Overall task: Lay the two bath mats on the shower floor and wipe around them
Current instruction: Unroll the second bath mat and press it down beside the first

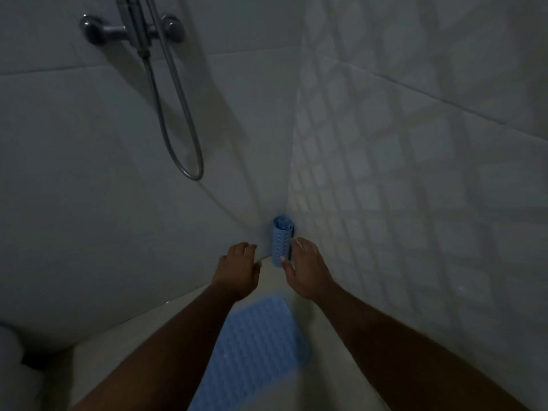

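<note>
Nearest my view, the flat mat (255, 351) lies spread on the shower floor (275, 284), blue and bumpy, between the two forearms. I count that as the first mat laid. The second, the rolled mat (281, 238), stands on end in the corner where the two tiled walls meet, not yet unrolled.

On my feed the right hand (308, 271) has reached it: its thumb lies across the front of the roll low down and its fingers (298, 241) sit against the right flank, so I read them as clamped lightly on the roll. Just to the roll's left, the left hand (237, 268) hovers with its fingers apart and relaxed, holding nothing and touching nothing that I can see.

My judgement is that the task is roughly at its middle. What is left is to bring the roll out of the corner, open it flat beside the first mat, and then do all the wiping around both. I see no cloth or sponge anywhere.

As for containers, none shows. A pale rounded shape (12, 351) at the lower left edge is too dark to identify.
</note>
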